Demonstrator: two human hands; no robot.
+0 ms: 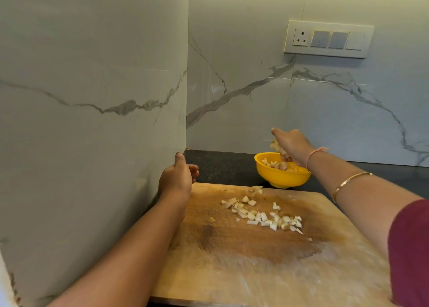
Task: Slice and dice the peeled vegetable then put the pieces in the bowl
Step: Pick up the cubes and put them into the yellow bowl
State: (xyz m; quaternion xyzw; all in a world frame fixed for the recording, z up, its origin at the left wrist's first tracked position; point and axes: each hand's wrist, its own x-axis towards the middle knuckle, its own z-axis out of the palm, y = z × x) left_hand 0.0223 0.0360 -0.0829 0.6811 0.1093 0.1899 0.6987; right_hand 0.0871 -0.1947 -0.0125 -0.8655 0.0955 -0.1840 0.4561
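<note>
Head view: a dark speckled surface (pixel 220 167) ran along white, grey-veined marble walls that met in a corner at its back left. A switch panel (pixel 328 39) sat on the back wall. A worn wooden cutting board (pixel 232 260) covered the near edge of the surface. Diced pieces (pixel 262 216) lay scattered on its far half. Just beyond the board's far edge stood a yellow bowl (pixel 282 176) with more pieces inside. The right hand (pixel 292 144) hung over the bowl, its fingers curled around a blurred handful of pieces. The left hand (pixel 177 179) hovered above the board's far left corner, fingers loosely curled, holding nothing.
</note>
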